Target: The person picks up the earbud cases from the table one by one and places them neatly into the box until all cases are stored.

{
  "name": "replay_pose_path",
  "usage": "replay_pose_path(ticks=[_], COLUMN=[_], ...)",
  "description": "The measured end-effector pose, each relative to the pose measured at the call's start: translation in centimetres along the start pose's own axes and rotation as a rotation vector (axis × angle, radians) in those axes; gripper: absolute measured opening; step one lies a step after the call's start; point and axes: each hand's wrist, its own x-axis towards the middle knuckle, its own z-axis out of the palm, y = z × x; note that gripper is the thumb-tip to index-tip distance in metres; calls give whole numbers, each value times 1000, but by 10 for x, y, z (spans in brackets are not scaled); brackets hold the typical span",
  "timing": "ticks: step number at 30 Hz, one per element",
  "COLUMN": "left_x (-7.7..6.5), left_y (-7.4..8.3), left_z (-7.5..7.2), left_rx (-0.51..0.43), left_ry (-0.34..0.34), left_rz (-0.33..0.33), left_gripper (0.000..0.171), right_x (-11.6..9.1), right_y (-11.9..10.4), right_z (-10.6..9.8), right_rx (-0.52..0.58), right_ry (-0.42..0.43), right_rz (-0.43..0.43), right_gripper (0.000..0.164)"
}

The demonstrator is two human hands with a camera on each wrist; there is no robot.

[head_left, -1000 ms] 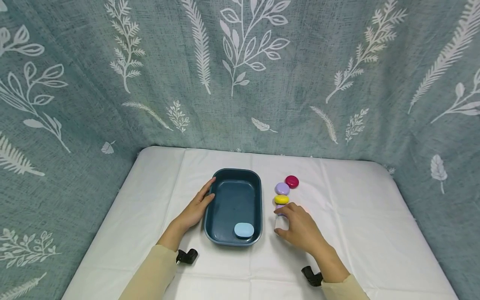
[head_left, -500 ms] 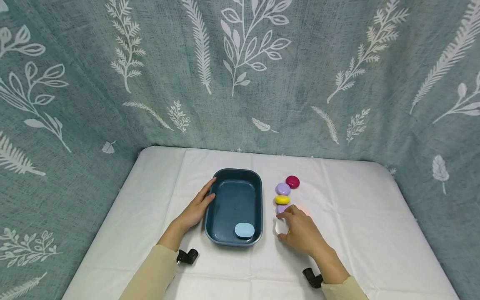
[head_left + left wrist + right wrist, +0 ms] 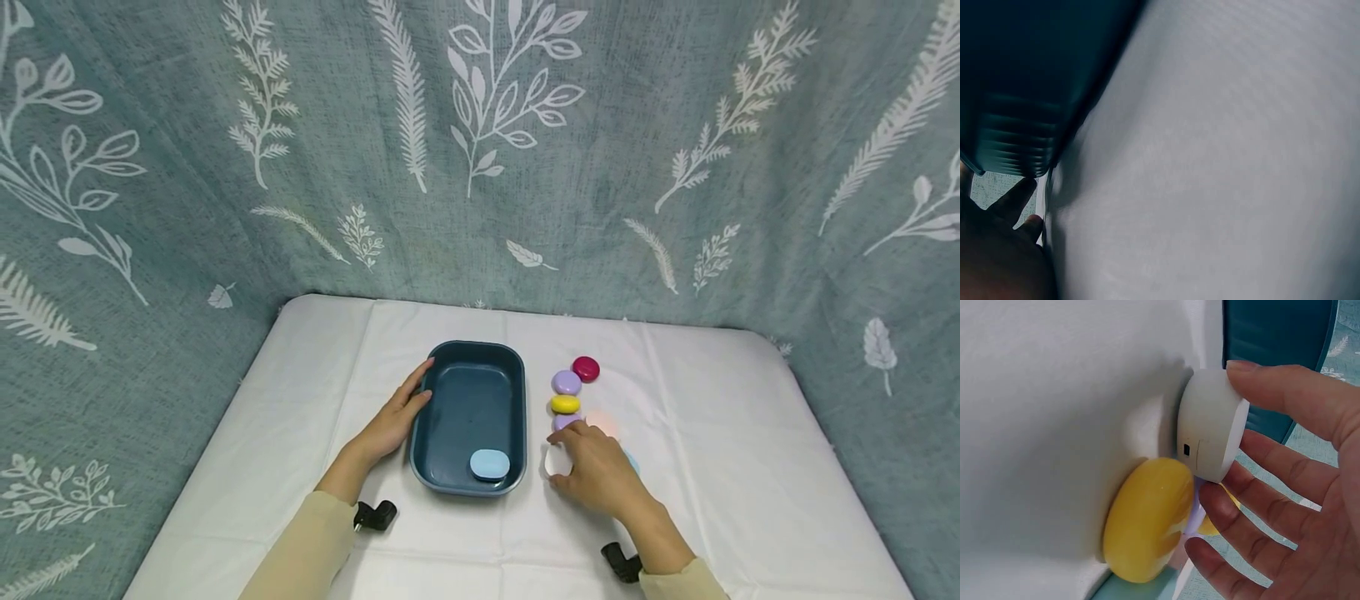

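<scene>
My right hand holds a white, rounded soap bar by its edges, thumb on one side and fingers on the other. Close beside that bar lies a yellow soap bar, which the hand hides in the head view. The left hand rests along the left side of a dark blue tray, with fairly straight fingers against its wall and the thumb over the rim. Inside the tray, at its near right corner, is a light blue oval soap bar.
Right of the tray, a red bar, a lilac bar and a yellow oval form a row. Another lilac piece, a pale pink one and a light blue one show partly around my right hand.
My right hand has shifted slightly left toward the tray with the white soap bar. More of the pale pink and light blue pieces shows behind it. The left hand and tray stay put.
</scene>
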Motion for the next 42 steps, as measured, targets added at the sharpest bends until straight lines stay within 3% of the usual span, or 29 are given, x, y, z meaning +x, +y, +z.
replay_pose_path(ticks=[27, 42], left_x=[0, 0], left_y=[-2, -3], left_z=[1, 0], left_rx=[-16, -6], left_ry=[5, 3], left_rz=[0, 7], left_gripper=[51, 50], right_x=[12, 24], right_y=[-20, -48], right_z=[-33, -44], right_rx=[77, 94], right_ry=[81, 73], right_rz=[-98, -149], right_gripper=[52, 53])
